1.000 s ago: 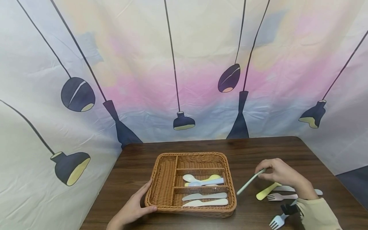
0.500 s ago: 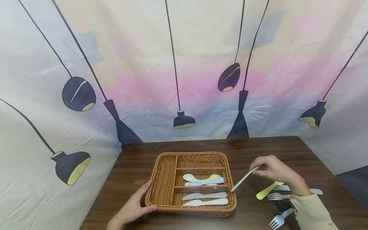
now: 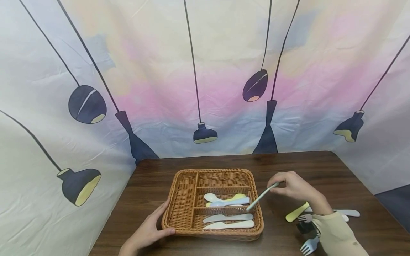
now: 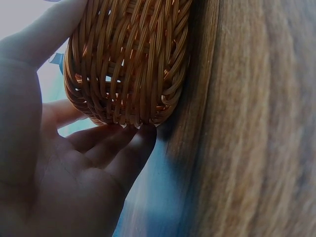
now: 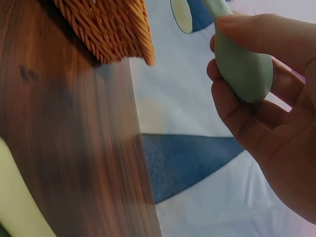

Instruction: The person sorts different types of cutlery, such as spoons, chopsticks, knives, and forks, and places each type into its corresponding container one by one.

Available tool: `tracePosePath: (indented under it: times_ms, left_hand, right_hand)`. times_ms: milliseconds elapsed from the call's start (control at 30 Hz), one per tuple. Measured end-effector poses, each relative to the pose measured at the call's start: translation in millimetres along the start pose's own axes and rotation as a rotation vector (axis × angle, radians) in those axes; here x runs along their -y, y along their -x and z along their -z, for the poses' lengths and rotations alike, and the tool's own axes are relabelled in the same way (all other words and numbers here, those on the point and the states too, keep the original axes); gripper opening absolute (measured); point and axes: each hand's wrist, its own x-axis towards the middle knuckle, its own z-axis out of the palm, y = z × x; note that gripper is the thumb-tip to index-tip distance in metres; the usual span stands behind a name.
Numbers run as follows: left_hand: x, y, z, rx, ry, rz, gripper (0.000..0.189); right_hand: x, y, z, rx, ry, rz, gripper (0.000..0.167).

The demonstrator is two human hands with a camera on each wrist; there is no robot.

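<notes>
My left hand (image 3: 147, 227) holds the near left corner of the brown wicker basket (image 3: 177, 202), thumb at the front, fingers along the side. Between thumb and fingers, my right hand (image 3: 293, 186) pinches a pale green spoon (image 5: 244, 71) by its broad rounded end. The narrower part slants down to the left over the basket's right rim, its tip by the middle right compartment. Several spoons lie there, including a lilac spoon (image 3: 229, 202) and a white spoon (image 3: 209, 197). In the front compartment lie a grey-white knife (image 3: 227, 218) and a cream knife (image 3: 229, 225).
Right of the basket, partly under my right forearm, lie a yellow utensil (image 3: 294, 214), a pinkish fork (image 3: 305, 218), a lilac fork (image 3: 309, 246) and a pale utensil (image 3: 349, 213). A printed cloth (image 3: 224, 106) hangs behind the wooden table (image 3: 298, 163).
My right hand has moved left with the green spoon, bringing its lower tip from beside the basket to over its right side. The left hand and basket have stayed in place.
</notes>
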Motion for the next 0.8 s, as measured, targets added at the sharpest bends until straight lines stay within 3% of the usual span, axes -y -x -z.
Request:
tracePosePath:
  times_ms: [533,800]
  left_hand:
    - [0.4,0.0,0.4,0.005,0.01,0.001,0.099]
    - [0.8,1.0,0.1,0.001,0.001,0.001,0.098]
  right_hand:
    - [14,-27.9,-14,-0.016,-0.02,0.02,0.021]
    - [21,-40.5,-20,-0.065,0.009,0.044,0.018]
